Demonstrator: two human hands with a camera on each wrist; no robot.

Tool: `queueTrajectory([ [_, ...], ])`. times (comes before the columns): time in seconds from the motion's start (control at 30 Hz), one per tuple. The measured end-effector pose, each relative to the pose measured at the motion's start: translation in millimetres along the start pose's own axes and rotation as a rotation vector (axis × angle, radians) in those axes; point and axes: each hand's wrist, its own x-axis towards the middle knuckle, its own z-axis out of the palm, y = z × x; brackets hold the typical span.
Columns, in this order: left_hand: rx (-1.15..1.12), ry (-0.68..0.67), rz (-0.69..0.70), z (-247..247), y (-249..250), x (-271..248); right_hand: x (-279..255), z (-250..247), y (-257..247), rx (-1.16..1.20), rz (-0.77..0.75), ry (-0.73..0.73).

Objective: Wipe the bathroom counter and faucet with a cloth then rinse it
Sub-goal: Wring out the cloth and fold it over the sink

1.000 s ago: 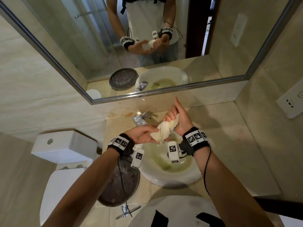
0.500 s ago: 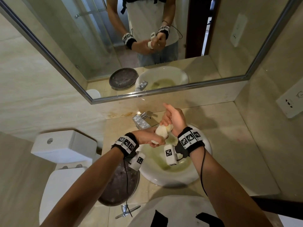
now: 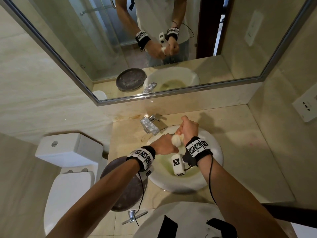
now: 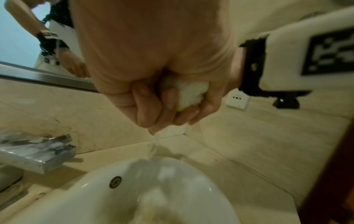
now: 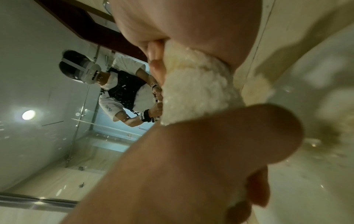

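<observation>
At the centre of the head view, both hands clench a wet white cloth [image 3: 176, 140] over the white basin [image 3: 214, 162]. The left hand [image 3: 163, 146] has its fingers curled tight round one end; the right hand [image 3: 188, 127] fists the other end just above it. In the left wrist view water [image 4: 153, 145] streams from the squeezed cloth into the basin. The chrome faucet [image 3: 151, 125] stands on the beige worktop [image 3: 243, 152], upper left of the basin.

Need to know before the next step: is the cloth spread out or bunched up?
Bunched. Both hands grip the cloth as a tight wad above the basin, and water streams from it.
</observation>
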Motion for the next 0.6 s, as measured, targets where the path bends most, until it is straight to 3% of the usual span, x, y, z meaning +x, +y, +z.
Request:
queueTrajectory([
  [0.2,0.041,0.108,-0.032,21.1,-1.6,-3.2,1.1,-6.6,9.8,0.01,0.108,0.102],
  [0.43,0.304,0.151,0.001,32.1,-4.6,-5.4,2.8,-17.6,16.4,-0.028,0.313,0.198],
  [0.6,0.487,0.16,0.064,40.1,-8.6,-8.5,7.7,-30.2,29.7,-0.036,0.434,0.171],
])
